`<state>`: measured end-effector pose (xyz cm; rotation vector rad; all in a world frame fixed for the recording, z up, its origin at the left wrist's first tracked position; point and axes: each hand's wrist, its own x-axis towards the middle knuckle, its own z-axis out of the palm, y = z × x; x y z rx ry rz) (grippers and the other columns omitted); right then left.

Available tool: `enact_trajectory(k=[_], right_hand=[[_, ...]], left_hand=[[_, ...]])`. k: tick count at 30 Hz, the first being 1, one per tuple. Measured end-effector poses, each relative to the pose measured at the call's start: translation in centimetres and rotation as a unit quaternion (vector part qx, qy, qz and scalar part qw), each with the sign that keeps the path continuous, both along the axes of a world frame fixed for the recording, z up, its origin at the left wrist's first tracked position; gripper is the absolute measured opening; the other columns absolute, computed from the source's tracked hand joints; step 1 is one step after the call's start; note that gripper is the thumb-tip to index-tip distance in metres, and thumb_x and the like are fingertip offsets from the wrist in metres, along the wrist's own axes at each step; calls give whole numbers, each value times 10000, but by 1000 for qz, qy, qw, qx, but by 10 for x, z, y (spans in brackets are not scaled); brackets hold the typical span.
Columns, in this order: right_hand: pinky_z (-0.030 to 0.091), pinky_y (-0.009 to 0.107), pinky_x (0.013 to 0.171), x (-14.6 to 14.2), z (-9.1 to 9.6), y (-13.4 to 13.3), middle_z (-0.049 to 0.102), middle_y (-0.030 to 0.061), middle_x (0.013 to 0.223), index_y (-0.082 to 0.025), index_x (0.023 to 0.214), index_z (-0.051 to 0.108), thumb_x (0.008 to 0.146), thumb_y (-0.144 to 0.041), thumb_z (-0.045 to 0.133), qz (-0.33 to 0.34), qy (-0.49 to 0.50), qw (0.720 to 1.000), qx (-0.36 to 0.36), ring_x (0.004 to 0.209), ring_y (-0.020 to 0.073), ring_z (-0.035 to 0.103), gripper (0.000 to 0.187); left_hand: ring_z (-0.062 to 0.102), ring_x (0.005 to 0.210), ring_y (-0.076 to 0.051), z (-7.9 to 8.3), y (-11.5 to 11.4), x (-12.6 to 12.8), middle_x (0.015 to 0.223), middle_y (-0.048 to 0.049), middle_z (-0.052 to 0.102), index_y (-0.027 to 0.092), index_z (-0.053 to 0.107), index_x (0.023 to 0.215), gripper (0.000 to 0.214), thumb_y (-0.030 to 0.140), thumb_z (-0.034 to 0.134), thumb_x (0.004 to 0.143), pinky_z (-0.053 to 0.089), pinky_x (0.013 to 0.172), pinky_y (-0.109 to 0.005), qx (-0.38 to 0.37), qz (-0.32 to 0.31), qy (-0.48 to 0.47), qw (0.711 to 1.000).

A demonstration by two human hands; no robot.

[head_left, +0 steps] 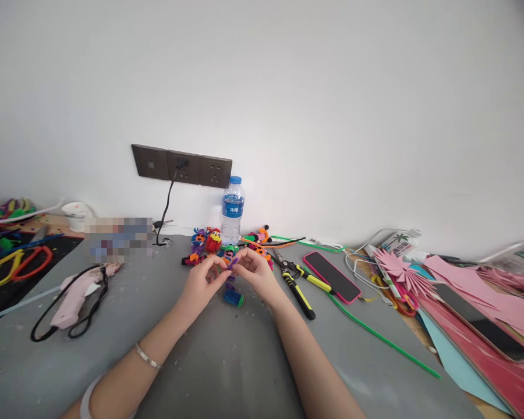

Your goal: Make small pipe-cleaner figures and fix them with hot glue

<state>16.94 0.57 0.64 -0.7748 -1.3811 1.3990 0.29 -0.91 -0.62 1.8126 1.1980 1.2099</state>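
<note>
Both hands meet over the middle of the grey mat. My left hand (204, 283) pinches a small purple fuzzy piece (233, 263), which looks like pipe cleaner. From the other side my right hand (257, 272) grips the same piece between thumb and fingers. Just below the fingertips a blue fuzzy roll with a green end (233, 297) lies on the mat; whether it joins the purple piece I cannot tell. Behind the hands sit several colourful pipe-cleaner figures, one with a red and yellow head (213, 240), partly hidden by the fingers.
A water bottle (233, 212) stands by the wall. Yellow-black pliers (299, 294), a pink-edged phone (332, 277) and a green pipe cleaner (388, 336) lie to the right. At left rests a pink glue gun (73, 298) with a black cord. Paper sheets (467, 372) pile up far right.
</note>
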Motion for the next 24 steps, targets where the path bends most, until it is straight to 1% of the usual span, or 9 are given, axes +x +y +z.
enact_trajectory(k=[4, 9, 12, 14, 16, 19, 21, 24], right_hand=[[459, 287, 715, 0, 3, -2, 570, 3, 799, -202, 797, 563, 782, -348, 711, 22, 3, 999, 26, 751, 144, 547, 208], [439, 287, 731, 3, 3, -1, 550, 6, 821, -205, 814, 576, 802, -336, 702, 29, 1, 998, 51, 780, 148, 526, 182], [437, 287, 727, 5, 2, 0, 541, 5, 816, -208, 829, 579, 807, -350, 697, 31, -3, 998, 62, 774, 149, 517, 186], [441, 289, 734, 7, 2, -1, 542, 7, 821, -210, 844, 580, 813, -360, 689, 33, -6, 997, 68, 778, 150, 517, 188], [445, 292, 747, 9, 3, -1, 543, 11, 837, -212, 848, 581, 818, -360, 684, 41, -6, 997, 72, 793, 152, 517, 183], [451, 298, 749, 12, 5, -3, 543, 16, 853, -216, 837, 577, 821, -346, 685, 72, -2, 995, 69, 791, 150, 517, 170], [455, 306, 746, 14, 7, -4, 541, 17, 850, -216, 831, 577, 820, -345, 686, 98, -3, 993, 64, 777, 150, 518, 170], [458, 311, 738, 16, 9, -5, 537, 19, 838, -213, 819, 579, 814, -360, 689, 104, -8, 993, 64, 770, 154, 515, 184]], left_hand=[[614, 709, -152, 3, 0, -1, 815, -23, 652, 189, 604, 837, 141, 328, 585, 821, 484, 591, -233, -25, 0, -44, 999], [627, 733, -175, 1, 3, -3, 822, -45, 689, 177, 676, 879, 199, 344, 640, 777, 508, 637, -265, -58, -14, -96, 994], [583, 654, -146, 2, 2, -3, 784, -35, 671, 173, 703, 836, 175, 326, 675, 754, 477, 603, -251, -44, -22, -90, 995], [533, 591, -123, 5, 1, -3, 715, -14, 638, 173, 711, 817, 164, 318, 690, 744, 443, 561, -237, -36, -29, -89, 995], [502, 552, -112, 8, -1, -3, 660, 1, 609, 171, 713, 825, 178, 330, 689, 748, 424, 530, -230, -45, -45, -111, 992], [507, 553, -114, 11, -3, -3, 664, -8, 617, 168, 727, 842, 221, 371, 657, 785, 433, 528, -235, -69, -78, -146, 984], [514, 569, -119, 13, -4, -3, 682, -20, 629, 168, 740, 822, 253, 397, 632, 812, 442, 539, -243, -73, -92, -147, 982], [530, 588, -129, 15, -5, -4, 683, -28, 638, 171, 745, 806, 264, 418, 650, 802, 455, 554, -253, -71, -103, -139, 982]])
